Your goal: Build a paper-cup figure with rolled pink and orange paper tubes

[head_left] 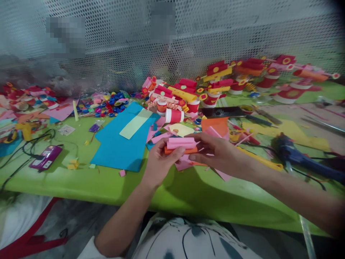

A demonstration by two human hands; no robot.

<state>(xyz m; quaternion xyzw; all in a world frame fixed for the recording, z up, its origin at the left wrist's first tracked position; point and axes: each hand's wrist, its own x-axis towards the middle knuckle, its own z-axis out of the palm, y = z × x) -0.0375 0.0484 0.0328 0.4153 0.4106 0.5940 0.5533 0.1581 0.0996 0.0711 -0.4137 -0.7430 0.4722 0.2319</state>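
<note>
Matt paper rolls (181, 143), metal mesh (121, 46), smooth tabletop (113, 183)

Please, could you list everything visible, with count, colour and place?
Table: 1, green, centre
Perforated screen: 1, grey, behind table
Paper sheets: several, blue, left of centre
Paper strip: 1, pale green, on sheets
Rolled-paper piece: 1, pink-orange, centre
Lying paper cup: 1, red-white, behind piece
Paper-cup crafts: many, mainly red, back
Plastic caps: many, mostly blue, back left
Power strip: 1, purple, left
Glue gun: 1, yellow, left
Second glue gun: 1, dark blue, right
Paper scraps: many, mixed colours, across table
Left hand and right hand: 2, bare, holding the piece
</note>
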